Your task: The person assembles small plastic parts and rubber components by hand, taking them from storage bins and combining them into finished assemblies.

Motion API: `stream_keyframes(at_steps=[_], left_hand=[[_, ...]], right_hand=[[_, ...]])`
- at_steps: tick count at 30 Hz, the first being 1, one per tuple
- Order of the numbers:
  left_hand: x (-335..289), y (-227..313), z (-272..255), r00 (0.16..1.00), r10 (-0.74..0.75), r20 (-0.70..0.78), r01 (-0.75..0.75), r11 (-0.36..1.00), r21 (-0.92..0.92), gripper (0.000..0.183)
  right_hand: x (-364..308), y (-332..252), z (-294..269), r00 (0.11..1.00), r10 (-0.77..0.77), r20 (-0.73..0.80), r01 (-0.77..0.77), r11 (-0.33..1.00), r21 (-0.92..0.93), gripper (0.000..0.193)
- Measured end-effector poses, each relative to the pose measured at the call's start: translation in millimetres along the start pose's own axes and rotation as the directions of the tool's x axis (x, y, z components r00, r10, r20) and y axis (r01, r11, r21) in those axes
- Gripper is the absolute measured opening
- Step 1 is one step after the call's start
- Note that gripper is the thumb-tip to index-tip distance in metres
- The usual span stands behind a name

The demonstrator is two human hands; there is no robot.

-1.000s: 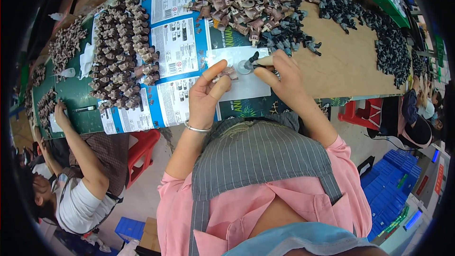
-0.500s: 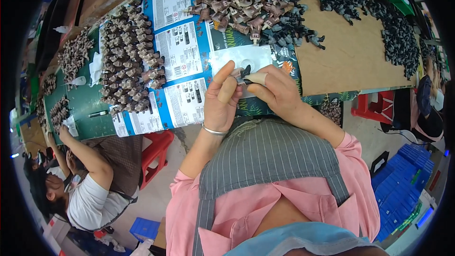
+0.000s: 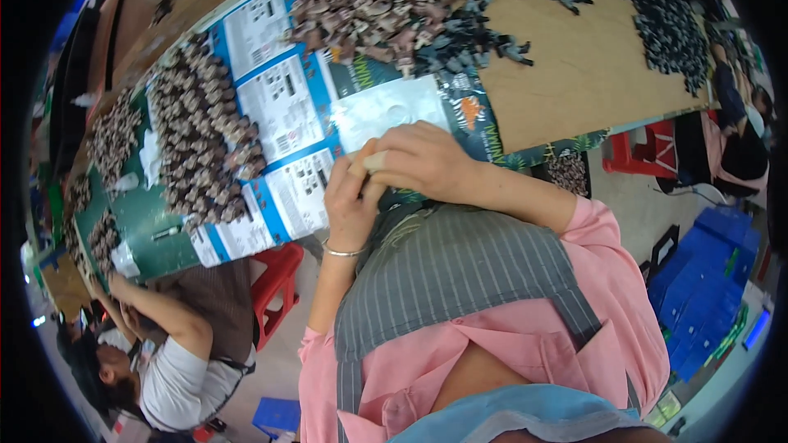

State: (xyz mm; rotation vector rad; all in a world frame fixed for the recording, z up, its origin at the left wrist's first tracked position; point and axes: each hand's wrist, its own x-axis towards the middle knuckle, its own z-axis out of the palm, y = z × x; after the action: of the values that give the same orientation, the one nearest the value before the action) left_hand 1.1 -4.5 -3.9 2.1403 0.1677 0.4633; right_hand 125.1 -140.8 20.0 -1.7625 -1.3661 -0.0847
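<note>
My left hand [image 3: 349,201] and my right hand [image 3: 435,162] meet at the table's front edge, fingertips pressed together. Pale finger covers show on some fingers. Between them is a small grey-and-black toy figure part, now hidden by the fingers; it showed there half a second ago. Just beyond my hands lies a shiny whitish plastic sheet [image 3: 390,111]. A heap of brown toy body parts [image 3: 377,16] lies farther back, with grey-and-black leg parts [image 3: 472,41] at its right. Rows of brownish toy figures [image 3: 193,127] stand to the left.
Blue-and-white printed sheets [image 3: 283,107] cover the table's middle. Brown cardboard [image 3: 566,66] lies at the right, with more dark parts [image 3: 673,41] beyond. A co-worker [image 3: 189,373] sits at the left near a red stool [image 3: 277,287]. Blue crates [image 3: 698,287] stand at the lower right.
My hands have closed tightly together, and my right fingers now cover the small part. The view has turned, so the table contents sit farther left and higher.
</note>
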Motion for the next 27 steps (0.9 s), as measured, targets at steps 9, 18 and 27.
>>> stream_keyframes(at_steps=[9,18,27], left_hand=[[-5.2,1.8,-0.7,0.997,-0.077,-0.022,0.078,0.992,0.096,0.046],[-38.1,-20.4,-24.1,0.883,-0.165,-0.440,0.221,0.972,0.080,0.046],[-32.9,-53.8,-68.4,0.732,-0.229,-0.642,0.357,0.931,0.076,0.058]], right_hand=[[-4.1,5.3,13.1,0.995,-0.094,0.011,0.095,0.995,-0.018,0.023],[-37.7,39.3,-63.8,0.962,0.176,-0.209,-0.215,0.960,-0.177,0.024],[-67.7,102.8,-112.0,0.921,0.344,-0.183,-0.388,0.775,-0.499,0.030]])
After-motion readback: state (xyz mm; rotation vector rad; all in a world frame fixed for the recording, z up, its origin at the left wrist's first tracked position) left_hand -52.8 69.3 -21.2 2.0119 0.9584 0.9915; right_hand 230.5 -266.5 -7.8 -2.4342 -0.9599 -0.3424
